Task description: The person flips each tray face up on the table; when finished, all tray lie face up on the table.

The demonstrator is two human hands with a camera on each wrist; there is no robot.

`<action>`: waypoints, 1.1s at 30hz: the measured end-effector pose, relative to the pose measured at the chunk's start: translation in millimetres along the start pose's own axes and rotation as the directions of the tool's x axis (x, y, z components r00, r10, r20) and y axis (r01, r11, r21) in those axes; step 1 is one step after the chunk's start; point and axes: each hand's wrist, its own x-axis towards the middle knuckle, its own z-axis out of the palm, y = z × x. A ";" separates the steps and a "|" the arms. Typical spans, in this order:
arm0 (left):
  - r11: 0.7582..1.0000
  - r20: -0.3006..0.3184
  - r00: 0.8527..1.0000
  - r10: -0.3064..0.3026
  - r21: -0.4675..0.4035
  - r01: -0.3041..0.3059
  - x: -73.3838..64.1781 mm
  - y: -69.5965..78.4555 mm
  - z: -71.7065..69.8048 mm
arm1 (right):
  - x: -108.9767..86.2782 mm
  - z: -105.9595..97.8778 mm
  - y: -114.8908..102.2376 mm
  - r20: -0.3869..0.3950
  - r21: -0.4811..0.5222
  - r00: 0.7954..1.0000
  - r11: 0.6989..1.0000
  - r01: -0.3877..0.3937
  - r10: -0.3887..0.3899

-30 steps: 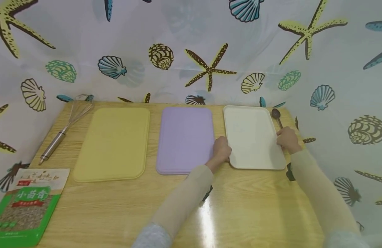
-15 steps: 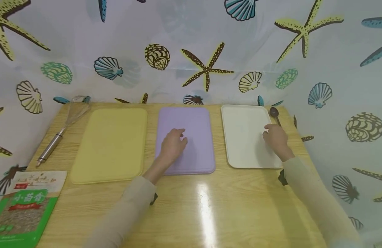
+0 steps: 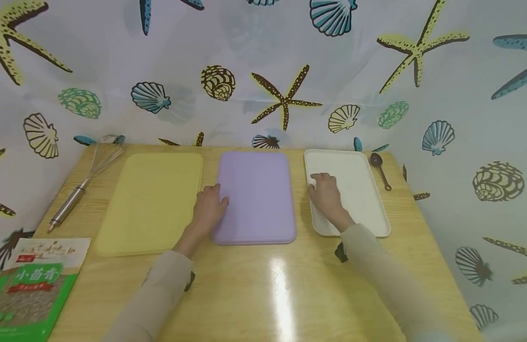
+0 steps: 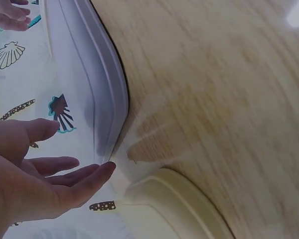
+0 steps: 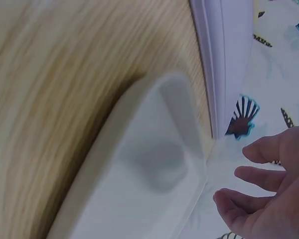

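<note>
In the head view a purple tray (image 3: 259, 199) lies in the middle, with a white tray (image 3: 361, 199) to its right. My left hand (image 3: 208, 209) is at the purple tray's left edge, fingers loosely bent and thumb apart. The left wrist view has its fingers (image 4: 89, 186) near that tray's rim, with nothing in the palm. Over the left side of the white tray is my right hand (image 3: 329, 197), fingers spread toward the purple tray. In the right wrist view this hand (image 5: 274, 184) is also without anything in it.
A yellow tray (image 3: 152, 204) lies left of the purple one. Beyond it are a whisk (image 3: 77, 194) and a green seed packet (image 3: 32, 289). A dark spoon (image 3: 380, 172) lies beside the white tray. A patterned cloth (image 3: 229, 42) hangs behind the table (image 3: 237, 294).
My left hand has let go of the white tray's left edge and moved left to the purple tray's left edge. My right hand has left the white tray's right edge and moved left.
</note>
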 end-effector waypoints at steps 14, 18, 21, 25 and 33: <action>0.999 0.039 0.999 0.024 0.026 -0.025 4.8 -2.6 3.5 | 3.0 38.8 -46.8 0.068 -0.012 0.998 1.000 0.014 -0.014; 1.000 0.060 0.998 0.026 0.015 -0.027 4.6 -3.1 4.7 | 0.5 44.3 -47.6 0.082 0.002 0.997 1.000 -0.006 0.006; 0.999 0.067 0.998 0.016 0.029 -0.018 3.7 -5.4 6.8 | -1.4 50.1 -46.7 0.081 0.027 0.997 1.000 -0.013 0.011; 0.999 0.078 0.997 0.005 0.046 -0.008 4.8 -10.0 10.6 | -2.6 55.4 -48.8 0.038 0.069 0.999 0.998 -0.008 0.005; 0.999 0.063 0.998 0.022 0.037 -0.025 6.1 -13.2 11.8 | -2.3 64.1 -53.7 -0.039 0.196 0.998 0.979 -0.046 0.054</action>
